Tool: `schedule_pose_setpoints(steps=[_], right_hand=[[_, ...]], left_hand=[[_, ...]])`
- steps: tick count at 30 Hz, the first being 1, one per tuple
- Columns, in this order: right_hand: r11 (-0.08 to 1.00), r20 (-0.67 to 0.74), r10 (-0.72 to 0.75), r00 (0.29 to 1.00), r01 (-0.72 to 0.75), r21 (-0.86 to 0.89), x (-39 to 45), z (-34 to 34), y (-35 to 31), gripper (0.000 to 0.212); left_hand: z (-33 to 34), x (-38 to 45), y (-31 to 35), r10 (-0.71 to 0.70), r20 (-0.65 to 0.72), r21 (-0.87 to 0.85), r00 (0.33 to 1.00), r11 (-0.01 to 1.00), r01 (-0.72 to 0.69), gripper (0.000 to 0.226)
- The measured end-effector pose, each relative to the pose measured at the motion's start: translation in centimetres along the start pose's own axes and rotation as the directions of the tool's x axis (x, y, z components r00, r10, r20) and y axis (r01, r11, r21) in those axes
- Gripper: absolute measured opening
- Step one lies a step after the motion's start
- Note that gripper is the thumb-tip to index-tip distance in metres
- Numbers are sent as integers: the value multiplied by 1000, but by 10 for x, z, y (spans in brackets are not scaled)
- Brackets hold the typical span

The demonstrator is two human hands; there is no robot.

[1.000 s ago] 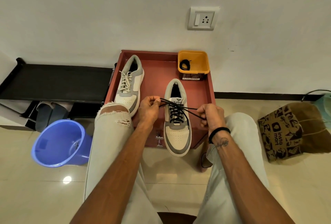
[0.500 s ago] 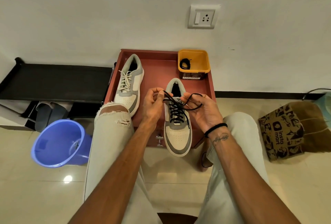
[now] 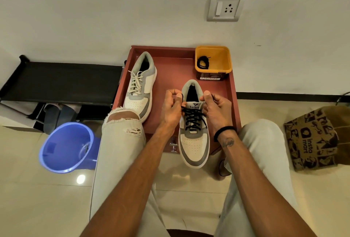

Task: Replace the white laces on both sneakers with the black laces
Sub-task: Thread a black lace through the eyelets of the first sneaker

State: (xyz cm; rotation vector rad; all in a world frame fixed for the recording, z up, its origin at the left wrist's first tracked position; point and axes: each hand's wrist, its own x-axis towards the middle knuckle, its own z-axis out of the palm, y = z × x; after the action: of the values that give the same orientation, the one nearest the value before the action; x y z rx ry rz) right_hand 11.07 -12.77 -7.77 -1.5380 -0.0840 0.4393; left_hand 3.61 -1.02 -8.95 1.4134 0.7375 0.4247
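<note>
Black laces [image 3: 193, 119] criss-cross the near right sneaker [image 3: 194, 132] on the red tabletop [image 3: 170, 70]. Our left hand [image 3: 171, 108] and right hand [image 3: 216, 110] each pinch a lace end beside its tongue. Far left, the other sneaker [image 3: 140, 87] keeps white laces [image 3: 136, 82]; another black lace [image 3: 203, 62] lies coiled in the yellow tub [image 3: 223, 60].

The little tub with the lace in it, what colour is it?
The tub is yellow-orange, seen in the head view.
</note>
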Motion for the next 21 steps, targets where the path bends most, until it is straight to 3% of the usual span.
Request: schedule_pose_setpoints(steps=[6,13,15,19,21], right_hand=[[997,-47,4,999,-8,-73,4,-10,0,28],[999,-50,52,997,-53,-8,3,-12,1,32],[998,-27,62,998,-62,-2,1,-16,1,31],[952,24,-94,995,97,-291,1,-28,5,15],[944,-22,-105,994,93,-318,1,-31,5,20]], left_hand=[[-1,6,-3,-87,-3,-86,996,993,86,19],[-5,10,-5,-195,-39,-164,980,969,186,19],[-9,8,-4,-178,-65,-129,982,977,169,16],[-24,2,-13,-174,-148,42,974,982,182,7],[-31,-1,-16,-135,-221,193,966,965,179,8]])
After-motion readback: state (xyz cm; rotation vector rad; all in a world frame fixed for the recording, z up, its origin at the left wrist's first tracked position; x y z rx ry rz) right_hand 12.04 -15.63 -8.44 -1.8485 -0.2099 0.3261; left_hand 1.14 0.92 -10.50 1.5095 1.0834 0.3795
